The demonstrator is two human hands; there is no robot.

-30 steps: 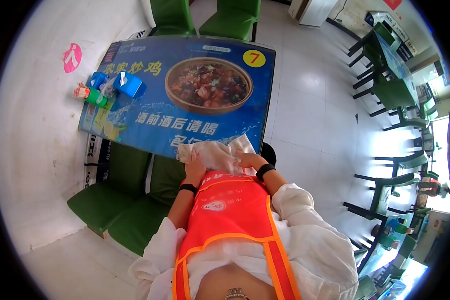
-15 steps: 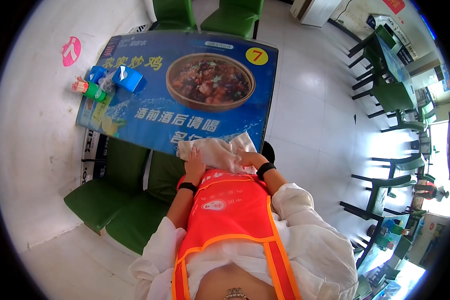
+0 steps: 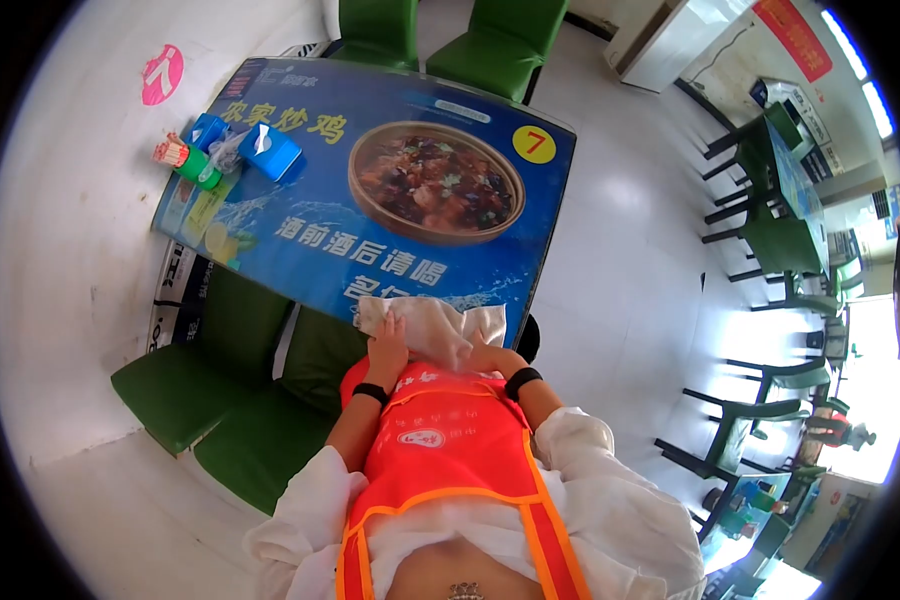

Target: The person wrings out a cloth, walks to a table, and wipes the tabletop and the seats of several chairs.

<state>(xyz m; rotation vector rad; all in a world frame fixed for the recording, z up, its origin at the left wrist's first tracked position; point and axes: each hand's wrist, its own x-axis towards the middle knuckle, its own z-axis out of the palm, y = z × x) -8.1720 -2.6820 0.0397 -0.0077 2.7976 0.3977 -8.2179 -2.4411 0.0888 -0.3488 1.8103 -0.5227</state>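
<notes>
A pale beige cloth [image 3: 425, 318] lies creased over the near edge of the blue printed table [image 3: 310, 185]. On its left part, my left hand [image 3: 388, 350] holds it, fingers stretched over the top and thumb side turned inward. My right hand [image 3: 488, 357] grips the cloth's right part, its fingertips partly hidden by a fold. Both hands are close to the red apron [image 3: 450, 440] on my front. A dark band circles each wrist.
A blue tissue box [image 3: 270, 152], a second blue box [image 3: 207, 130] and a green holder of wooden sticks [image 3: 198, 170] stand by the wall. Green chairs [image 3: 260, 440] flank the table. More tables and chairs fill the right side, where a distant person [image 3: 838, 430] appears.
The view has tilted slightly. My right hand has drawn closer to my body, and the cloth's right part now folds and hangs differently. My left hand keeps its hold on the left part.
</notes>
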